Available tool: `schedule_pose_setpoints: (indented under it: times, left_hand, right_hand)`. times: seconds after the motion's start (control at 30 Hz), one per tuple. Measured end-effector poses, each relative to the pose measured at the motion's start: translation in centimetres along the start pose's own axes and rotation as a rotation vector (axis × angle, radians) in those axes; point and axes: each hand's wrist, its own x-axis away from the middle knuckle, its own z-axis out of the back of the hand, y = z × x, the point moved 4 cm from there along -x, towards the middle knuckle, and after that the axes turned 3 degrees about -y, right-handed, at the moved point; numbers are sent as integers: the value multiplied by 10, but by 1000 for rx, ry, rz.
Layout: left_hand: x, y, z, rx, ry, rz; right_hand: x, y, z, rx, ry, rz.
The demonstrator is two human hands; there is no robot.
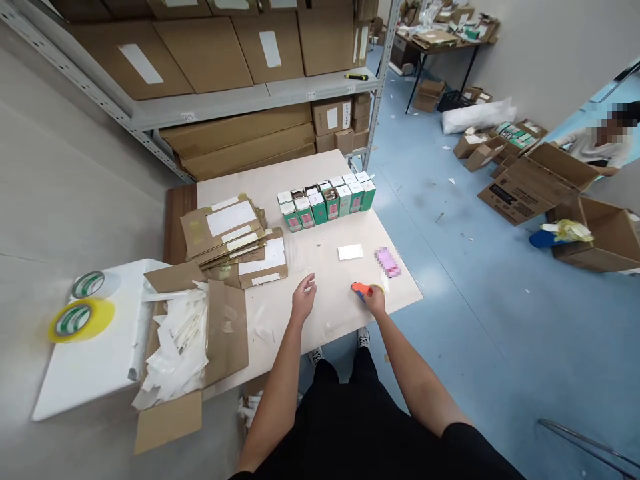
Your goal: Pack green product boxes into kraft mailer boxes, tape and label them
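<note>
My right hand [376, 304] is closed round an orange and blue tape dispenser [361, 289] near the front edge of the pale table [320, 320]. A roll of clear yellowish tape shows beside its fingers. Above the tabletop, my left hand [303, 299] hovers with loosely bent fingers apart and nothing in it. Between and beyond the hands lies a small white box [350, 252]. To its right is a pink, blurred-out item [388, 262]. Several green and white boxes [319, 208] stand in rows farther back, some with open tops.
Flattened cardboard [225, 230] is stacked on the left. An open carton [227, 333] holds white paper scraps, beside tape rolls [75, 320] on a white surface. Shelving with cartons [277, 47] rises behind. Another person [603, 140] sits at far right near open boxes [595, 230].
</note>
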Motion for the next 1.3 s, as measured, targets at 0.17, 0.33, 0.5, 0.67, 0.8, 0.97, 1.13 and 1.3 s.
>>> schedule_pose_setpoints:
  times: [0.17,0.33,0.5,0.67,0.8,0.97,1.13,1.3]
  left_hand:
    - [12,4,-14,-35,37,18]
    - [19,10,-24,-49,84,24]
    - [18,23,-35,-36,126,29]
    - [2,63,-41,-59,108,-47]
    - [-18,118,-42,-129,-42,-164]
    - [-26,180,-45,-244,-326,-267]
    - [-14,207,-46,-325,-381,-329]
    - [5,227,-47,-499,-241,-430]
  right_hand:
    - [3,28,-11,103,-174,-63]
    - [-13,28,-9,74,-238,-109]
    - [-31,-4,7,-25,-315,-46]
    - [-23,-64,30,-267,-422,221]
    - [-6,-114,52,-431,-535,402]
    - [9,-158,81,-437,-561,549]
    - [14,-178,97,-455,-485,629]
    - [15,-189,99,-437,-462,677]
